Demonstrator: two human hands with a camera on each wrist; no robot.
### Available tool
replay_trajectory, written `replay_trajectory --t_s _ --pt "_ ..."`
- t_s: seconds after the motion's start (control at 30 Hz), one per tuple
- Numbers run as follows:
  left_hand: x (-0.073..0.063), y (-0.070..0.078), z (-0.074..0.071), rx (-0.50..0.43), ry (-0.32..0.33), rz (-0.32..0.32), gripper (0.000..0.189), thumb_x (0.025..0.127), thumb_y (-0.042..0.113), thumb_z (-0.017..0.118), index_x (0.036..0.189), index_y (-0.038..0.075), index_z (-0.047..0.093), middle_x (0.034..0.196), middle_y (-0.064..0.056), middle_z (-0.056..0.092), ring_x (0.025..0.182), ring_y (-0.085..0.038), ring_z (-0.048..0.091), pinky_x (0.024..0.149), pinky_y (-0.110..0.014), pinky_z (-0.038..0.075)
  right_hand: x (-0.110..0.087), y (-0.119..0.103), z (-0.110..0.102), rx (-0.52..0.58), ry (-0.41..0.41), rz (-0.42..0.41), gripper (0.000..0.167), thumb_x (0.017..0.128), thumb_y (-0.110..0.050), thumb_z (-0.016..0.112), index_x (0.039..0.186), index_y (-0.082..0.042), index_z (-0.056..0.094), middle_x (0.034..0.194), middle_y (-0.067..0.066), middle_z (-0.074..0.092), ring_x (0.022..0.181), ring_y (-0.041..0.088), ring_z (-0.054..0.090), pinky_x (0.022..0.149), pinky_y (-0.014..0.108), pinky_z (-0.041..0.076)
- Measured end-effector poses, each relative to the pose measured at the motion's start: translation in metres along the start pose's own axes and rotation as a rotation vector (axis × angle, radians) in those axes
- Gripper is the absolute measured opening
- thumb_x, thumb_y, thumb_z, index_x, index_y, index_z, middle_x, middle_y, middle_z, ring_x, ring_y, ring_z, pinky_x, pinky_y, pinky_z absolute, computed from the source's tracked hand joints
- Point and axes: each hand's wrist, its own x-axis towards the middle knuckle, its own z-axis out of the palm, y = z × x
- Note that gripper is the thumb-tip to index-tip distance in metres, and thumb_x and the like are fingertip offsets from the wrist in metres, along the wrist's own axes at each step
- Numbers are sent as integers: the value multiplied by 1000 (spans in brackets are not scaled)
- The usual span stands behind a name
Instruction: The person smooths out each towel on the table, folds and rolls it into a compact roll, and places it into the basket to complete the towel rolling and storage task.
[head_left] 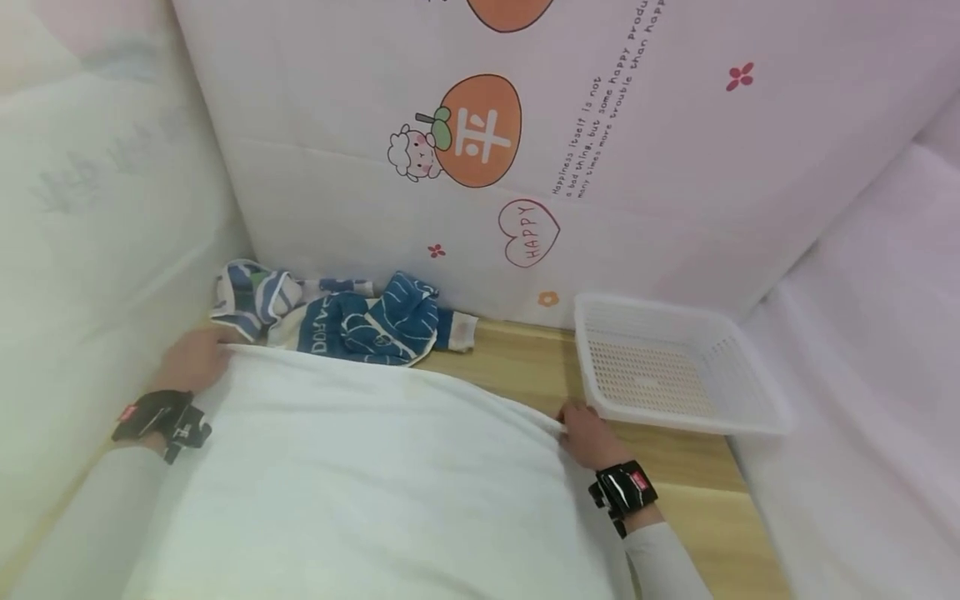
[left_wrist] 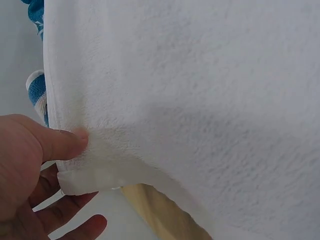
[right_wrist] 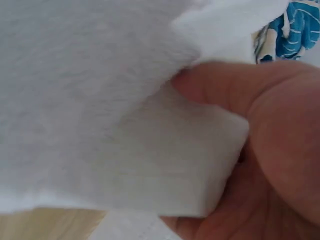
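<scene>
A large white towel [head_left: 375, 475] is stretched between both hands, its far edge running from one to the other in the head view. My left hand [head_left: 193, 360] pinches its far left corner; in the left wrist view the thumb [left_wrist: 67, 144] presses on top while the fingers lie beneath. At the far right corner, my right hand [head_left: 592, 437] grips the edge, with the thumb [right_wrist: 215, 85] over the fabric in the right wrist view. The towel's near part runs out of the head view at the bottom.
Behind the towel lie a crumpled blue patterned towel [head_left: 375, 325] and a striped cloth [head_left: 255, 296], against the back wall. A white plastic basket [head_left: 660, 417] stands at the back right, close to my right hand. Light printed sheets [head_left: 637, 108] enclose the wooden table [head_left: 525, 358].
</scene>
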Motion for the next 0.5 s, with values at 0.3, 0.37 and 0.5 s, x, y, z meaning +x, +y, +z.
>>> replay_trajectory --t_s 0.3,0.37,0.5 --pt "4 -11 -7 7 -3 -87 28 92 5 53 115 -3 68 109 -34 65 95 -54 61 75 -65 49 18 -17 -14 5 161 -106 25 87 1 73 107 5 59 96 14 60 87 27 59 74 40 54" --pt "5 -13 -5 -4 -27 -78 30 91 5 53 115 -2 68 111 -34 65 97 -55 60 76 -65 49 16 -20 -16 27 140 -111 19 90 -1 72 105 3 61 93 11 61 83 23 58 71 37 52" --pt "4 -8 -9 -33 -22 -41 29 90 2 53 113 -6 67 112 -36 64 100 -58 58 81 -68 47 13 -25 -24 55 151 -153 10 89 4 70 93 -3 63 84 4 62 76 15 56 66 31 50"
